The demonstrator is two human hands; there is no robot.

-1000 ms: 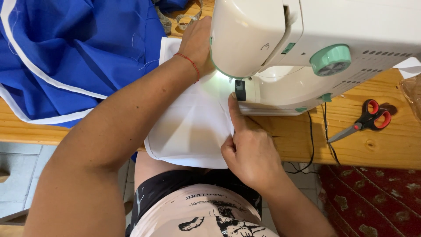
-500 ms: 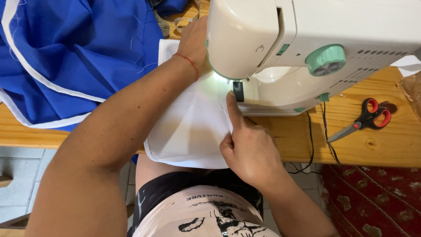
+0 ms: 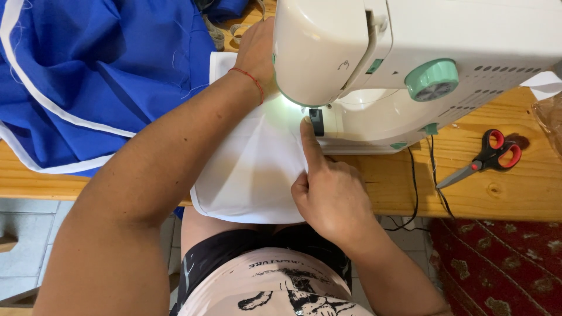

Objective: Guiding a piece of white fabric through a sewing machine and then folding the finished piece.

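Right hand (image 3: 331, 196): flat on the near right edge of the white cotton fabric panel (image 3: 252, 167), forefinger stretched toward the needle, grasping nothing.
Left hand (image 3: 257, 50): resting on the cloth behind the cream plastic sewing machine (image 3: 410, 64); partly hidden, so I cannot tell its grip.
Fabric: on the pale wooden table (image 3: 515, 193), under the lit presser foot.
Left: rumpled blue cloth with white trim (image 3: 88, 76).
Right: red-handled scissors (image 3: 486, 158), well apart.
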